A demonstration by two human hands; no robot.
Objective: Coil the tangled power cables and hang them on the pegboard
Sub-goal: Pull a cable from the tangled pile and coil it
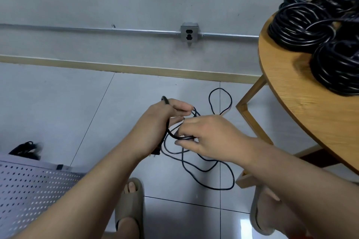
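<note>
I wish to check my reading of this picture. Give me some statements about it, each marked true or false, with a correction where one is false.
1. The left hand and the right hand both grip the black cable. True.
2. The wooden table bears no cables. False: several black coils lie on it.
3. A plug sits in the wall outlet. False: both sockets are free.
4. The person wears sandals. True.
5. The pegboard hangs above the outlet. False: it is low at the left, beside the left arm.
</note>
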